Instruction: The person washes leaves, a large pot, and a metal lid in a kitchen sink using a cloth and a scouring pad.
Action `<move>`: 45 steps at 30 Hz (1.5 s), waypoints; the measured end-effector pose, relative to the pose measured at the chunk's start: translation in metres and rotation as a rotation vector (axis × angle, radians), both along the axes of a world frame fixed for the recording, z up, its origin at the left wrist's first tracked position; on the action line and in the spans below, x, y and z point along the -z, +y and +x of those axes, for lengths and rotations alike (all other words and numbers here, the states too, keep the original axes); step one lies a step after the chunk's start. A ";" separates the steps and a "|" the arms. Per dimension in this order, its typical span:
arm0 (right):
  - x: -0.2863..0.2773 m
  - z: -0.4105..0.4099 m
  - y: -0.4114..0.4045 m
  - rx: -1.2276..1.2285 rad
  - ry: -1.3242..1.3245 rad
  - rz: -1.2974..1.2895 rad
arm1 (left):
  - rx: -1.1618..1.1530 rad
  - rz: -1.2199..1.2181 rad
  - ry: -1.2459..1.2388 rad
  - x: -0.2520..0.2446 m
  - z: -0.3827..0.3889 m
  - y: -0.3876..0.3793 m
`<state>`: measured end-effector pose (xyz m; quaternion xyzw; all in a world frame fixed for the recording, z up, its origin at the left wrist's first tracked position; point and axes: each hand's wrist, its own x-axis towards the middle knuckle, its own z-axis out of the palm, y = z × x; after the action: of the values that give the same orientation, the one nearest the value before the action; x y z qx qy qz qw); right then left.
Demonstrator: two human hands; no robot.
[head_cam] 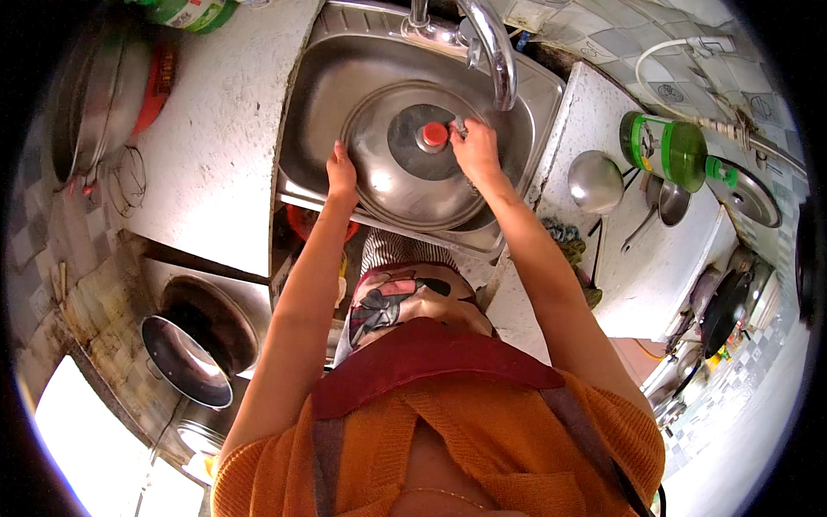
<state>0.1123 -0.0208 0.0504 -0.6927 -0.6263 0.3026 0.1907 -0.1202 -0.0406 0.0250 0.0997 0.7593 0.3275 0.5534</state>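
A round metal pot lid with a red knob lies in the stainless steel sink, knob up, its near edge by the sink's front rim. My left hand grips the lid's left edge, thumb raised. My right hand holds a small grey scouring pad against the lid just right of the knob. The chrome faucet arches over the sink's right back part, beyond my right hand. Whether water runs from it cannot be told.
Right of the sink, the speckled counter bears a metal bowl, a green plastic bottle and a small ladle or pan. Large pans stand at the left wall. A dark pan sits lower left.
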 end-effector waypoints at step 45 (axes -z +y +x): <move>0.025 -0.014 0.080 -0.603 0.409 -0.190 | 0.091 0.044 0.063 0.026 -0.003 -0.009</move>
<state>0.0979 0.0587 0.0257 -0.4170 -0.7201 0.5340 0.1493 -0.1230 -0.0497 -0.0006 0.1567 0.7636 0.3154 0.5412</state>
